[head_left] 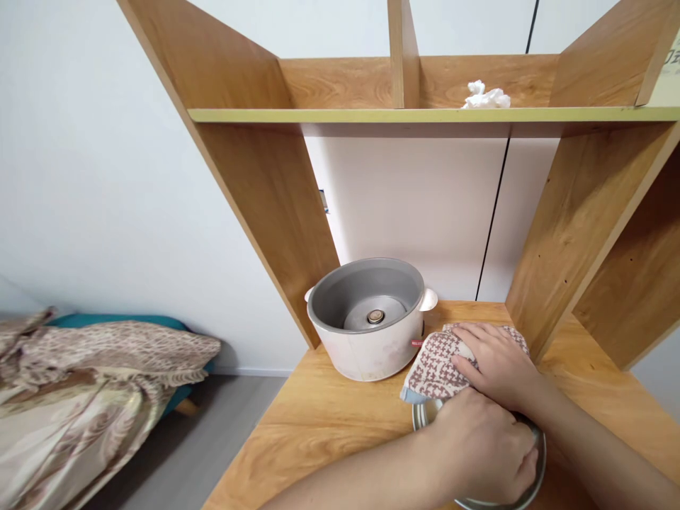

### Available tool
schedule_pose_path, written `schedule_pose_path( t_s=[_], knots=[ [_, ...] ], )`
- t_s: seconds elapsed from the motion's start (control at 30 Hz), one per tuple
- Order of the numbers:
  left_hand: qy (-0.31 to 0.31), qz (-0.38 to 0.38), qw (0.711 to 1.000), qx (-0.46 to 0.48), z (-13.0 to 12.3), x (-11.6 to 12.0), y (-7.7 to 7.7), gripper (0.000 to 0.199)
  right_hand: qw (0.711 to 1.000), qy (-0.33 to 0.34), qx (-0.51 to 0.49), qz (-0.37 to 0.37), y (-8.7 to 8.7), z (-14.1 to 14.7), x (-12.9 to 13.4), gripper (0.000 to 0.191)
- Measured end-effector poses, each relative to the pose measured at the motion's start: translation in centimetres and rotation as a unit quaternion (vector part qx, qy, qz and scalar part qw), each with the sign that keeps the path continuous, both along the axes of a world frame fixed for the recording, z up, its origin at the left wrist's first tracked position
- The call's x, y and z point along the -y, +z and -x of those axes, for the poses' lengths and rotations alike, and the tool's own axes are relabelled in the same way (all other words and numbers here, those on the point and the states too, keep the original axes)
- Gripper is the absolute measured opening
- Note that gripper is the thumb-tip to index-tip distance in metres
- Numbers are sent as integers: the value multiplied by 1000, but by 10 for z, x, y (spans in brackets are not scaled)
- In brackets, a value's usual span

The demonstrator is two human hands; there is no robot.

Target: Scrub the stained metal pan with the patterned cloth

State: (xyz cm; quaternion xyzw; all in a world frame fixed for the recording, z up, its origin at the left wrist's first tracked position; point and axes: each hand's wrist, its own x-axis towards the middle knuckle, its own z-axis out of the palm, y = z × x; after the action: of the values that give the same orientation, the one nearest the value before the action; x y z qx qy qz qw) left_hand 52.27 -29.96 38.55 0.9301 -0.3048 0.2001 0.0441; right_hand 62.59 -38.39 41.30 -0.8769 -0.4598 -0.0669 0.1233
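"Head view: what's left of the white cooker [361, 358]?"
"A draped throw [106, 354]."
"Right of it?"
"Red label [417, 343] reading COTTON, on a patterned cloth [433, 365]; left hand [486, 446] curled over a metal bowl [423, 414], its grip hidden, can't tell; right hand [496, 358] atop the cloth, thumb spread. Farthest right, cut-off lettering [672, 58]."

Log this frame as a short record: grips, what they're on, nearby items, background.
left grip: curled over round metal-rimmed item; fingertip contact hidden
right grip: laid on patterned cloth, fingers extended
cloth position: behind the metal-rimmed item, right of the cooker in view
cooker: white, open-topped, gray interior, upright on wooden desktop
shelf: green front edge, crumpled white wad on it
left background: fringed throw
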Motion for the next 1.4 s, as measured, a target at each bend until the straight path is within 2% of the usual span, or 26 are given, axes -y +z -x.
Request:
schedule_pose_path(
  t_s=[0.13,0.2,0.43,0.63,0.7,1.0,1.07,1.23,1.3,1.4],
  knots=[
    [-10,1,1000,2,0,-1,0,29,995,-94,5,19,0,1,-1,47],
    [-11,1,1000,3,-1,-1,0,30,994,-103,6,28,1,1,-1,45],
    [-6,1,1000,5,0,-1,-2,30,1000,-8,1,5,0,0,0,51],
    [-14,5,1000,5,-2,-1,-3,30,996,-87,-5,22,2,2,-2,46],
    [-16,5,1000,5,-2,-1,-3,30,995,-95,-2,28,3,3,-2,45],
    [0,2,1000,-3,0,-1,0,33,1000,15,3,1,-1,-2,1,51],
    [0,1,1000,-2,0,-1,0,32,1000,7,2,2,-1,-2,1,51],
    [-13,-4,1000,-1,-1,-1,1,31,996,-81,8,25,0,0,-2,47],
    [-10,-5,1000,0,-1,0,2,31,997,-76,8,28,0,0,-1,47],
    [-2,-5,1000,-1,0,0,1,31,1000,-16,11,13,-1,-1,0,49]
  ],
)
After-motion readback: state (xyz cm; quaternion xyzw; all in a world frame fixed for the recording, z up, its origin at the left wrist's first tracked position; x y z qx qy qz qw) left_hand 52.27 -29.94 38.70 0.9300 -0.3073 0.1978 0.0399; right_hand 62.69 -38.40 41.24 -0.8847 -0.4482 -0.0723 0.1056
